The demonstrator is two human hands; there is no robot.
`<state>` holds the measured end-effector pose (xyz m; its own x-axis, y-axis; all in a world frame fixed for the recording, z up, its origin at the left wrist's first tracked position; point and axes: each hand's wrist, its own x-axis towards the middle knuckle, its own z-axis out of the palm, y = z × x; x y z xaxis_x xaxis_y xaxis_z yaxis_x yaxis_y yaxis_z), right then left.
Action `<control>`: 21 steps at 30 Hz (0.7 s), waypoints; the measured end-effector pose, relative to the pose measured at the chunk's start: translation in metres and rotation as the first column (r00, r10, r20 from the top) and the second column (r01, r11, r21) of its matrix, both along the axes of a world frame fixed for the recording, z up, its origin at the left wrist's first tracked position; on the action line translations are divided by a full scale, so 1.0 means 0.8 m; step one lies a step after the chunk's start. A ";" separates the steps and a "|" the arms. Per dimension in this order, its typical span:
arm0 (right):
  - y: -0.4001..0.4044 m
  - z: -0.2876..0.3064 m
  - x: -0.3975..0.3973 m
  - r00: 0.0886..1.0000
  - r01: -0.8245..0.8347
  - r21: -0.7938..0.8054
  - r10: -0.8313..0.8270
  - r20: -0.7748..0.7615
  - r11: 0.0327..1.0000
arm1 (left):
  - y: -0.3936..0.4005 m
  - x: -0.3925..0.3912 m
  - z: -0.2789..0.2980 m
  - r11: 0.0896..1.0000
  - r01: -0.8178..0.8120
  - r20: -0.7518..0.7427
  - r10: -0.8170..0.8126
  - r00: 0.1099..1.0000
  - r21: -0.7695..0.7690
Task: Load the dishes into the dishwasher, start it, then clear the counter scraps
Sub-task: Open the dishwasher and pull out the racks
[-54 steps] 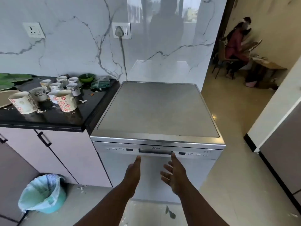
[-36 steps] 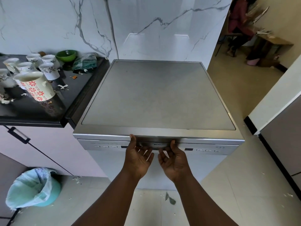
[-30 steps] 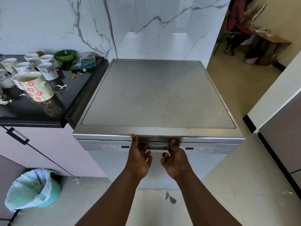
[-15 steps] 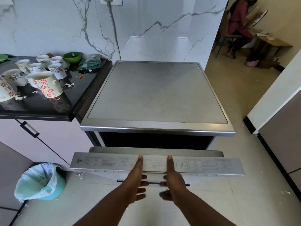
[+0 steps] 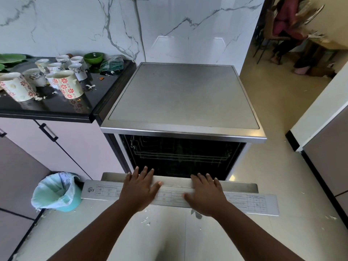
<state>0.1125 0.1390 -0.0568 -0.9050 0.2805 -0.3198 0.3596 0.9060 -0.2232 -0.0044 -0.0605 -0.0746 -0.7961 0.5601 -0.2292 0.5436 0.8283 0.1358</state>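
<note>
A person's left hand [image 5: 140, 187] and right hand [image 5: 206, 194] lie flat, fingers straight and spread, on the top edge of a lowered dishwasher door [image 5: 244, 196]. Neither hand grips anything; the palms press on the door's labelled rim, and the fingertips [image 5: 145, 169] reach over it toward the dark opening of the dishwasher [image 5: 182, 98]. Just beyond the fingers, inside the cavity, the wire upper rack [image 5: 180, 155] shows in shadow. The two hands sit apart on the rim, with a bare stretch of door between them.

Well beyond the left fingers and off to their left, the dishes wait on a black counter [image 5: 56, 110]. Two floral mugs [image 5: 68, 86] stand nearest the counter's front, with a cluster of smaller white cups [image 5: 56, 66] behind them and a green bowl [image 5: 93, 57] by the marble wall. A crumpled green packet [image 5: 112, 65] lies beside the bowl, and pale scraps [image 5: 90, 86] are scattered among the mugs.

To the left of the left hand, on the floor, stands a teal bin [image 5: 56, 193] lined with a pale bag. Bits of debris [image 5: 146, 221] dot the tiles on the near side of the hands. Far past the right fingers, through a doorway, a seated person [image 5: 286, 25] is blurred.
</note>
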 end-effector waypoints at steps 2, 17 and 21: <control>0.004 -0.018 0.013 0.997 -0.038 0.015 0.039 -0.066 0.999 | -0.007 0.009 -0.010 1.000 0.001 -0.024 -0.001 1.000 -0.001; -0.074 -0.119 0.149 0.987 -0.022 -0.180 0.050 0.153 0.983 | -0.102 0.138 -0.105 0.988 0.082 0.281 -0.043 0.959 -0.131; -0.099 -0.154 0.186 0.945 -0.060 -0.149 0.104 0.309 0.987 | -0.142 0.172 -0.136 0.944 0.262 0.353 -0.179 0.918 -0.202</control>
